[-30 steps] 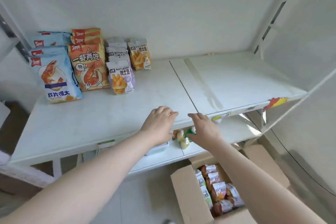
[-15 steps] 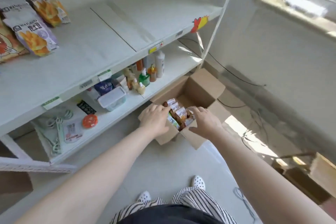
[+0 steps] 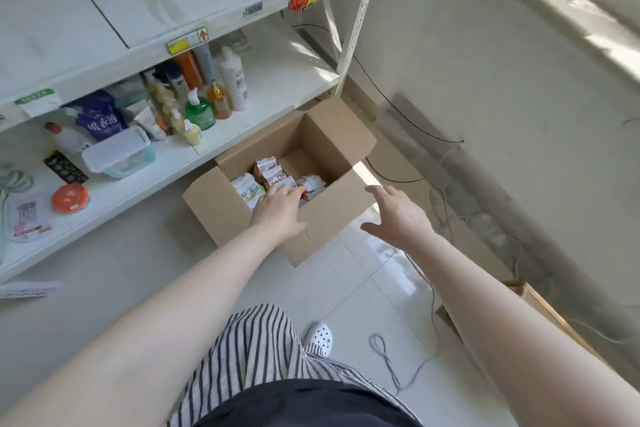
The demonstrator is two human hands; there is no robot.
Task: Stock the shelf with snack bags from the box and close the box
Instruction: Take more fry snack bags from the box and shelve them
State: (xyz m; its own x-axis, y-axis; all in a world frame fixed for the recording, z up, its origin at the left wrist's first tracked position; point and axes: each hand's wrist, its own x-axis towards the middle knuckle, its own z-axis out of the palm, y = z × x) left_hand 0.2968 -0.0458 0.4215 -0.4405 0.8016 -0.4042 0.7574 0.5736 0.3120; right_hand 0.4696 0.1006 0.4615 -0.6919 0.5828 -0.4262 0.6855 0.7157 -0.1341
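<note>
While the left hand (image 3: 280, 208) reaches into the open cardboard box (image 3: 332, 215) on the floor, its fingers touch the snack bags (image 3: 273, 177); whether they grip one is unclear. The right hand (image 3: 398, 215) hovers open beside the box's right edge. A hurried lift could snag a flap (image 3: 337, 135). The shelf (image 3: 104, 10) above has bare room.

The left hand (image 3: 280, 210) reaches onto snack bags (image 3: 273, 177) in the open box (image 3: 332, 215); the right hand (image 3: 398, 215) hovers spread beside it.
</note>
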